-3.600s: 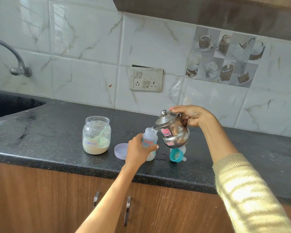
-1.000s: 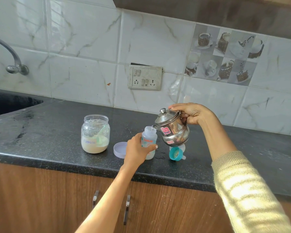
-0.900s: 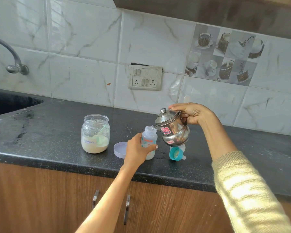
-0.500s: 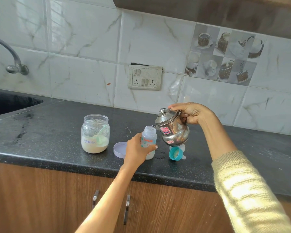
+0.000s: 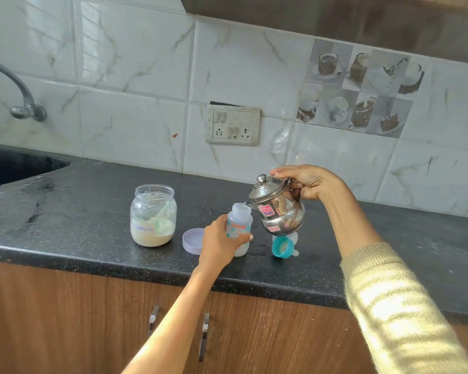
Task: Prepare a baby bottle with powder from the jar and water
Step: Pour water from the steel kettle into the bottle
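A small clear baby bottle (image 5: 240, 222) stands uncapped on the black counter (image 5: 92, 211), gripped around its body by my left hand (image 5: 219, 242). My right hand (image 5: 310, 183) holds a steel kettle (image 5: 277, 211) by its handle, tilted left with the spout at the bottle's mouth. The open glass jar (image 5: 153, 215) labelled formula, holding pale powder and a scoop, stands to the left. Its lilac lid (image 5: 192, 241) lies beside my left hand. The teal bottle cap with nipple (image 5: 283, 247) lies under the kettle.
A dark sink (image 5: 16, 167) and a wall tap (image 5: 22, 103) are at the far left. A switch and socket plate (image 5: 233, 125) sits on the tiled wall behind. Wooden cupboard doors with two handles (image 5: 179, 330) run below the counter's front edge.
Almost nothing differs: the kettle stays tilted over the bottle with both hands holding as before.
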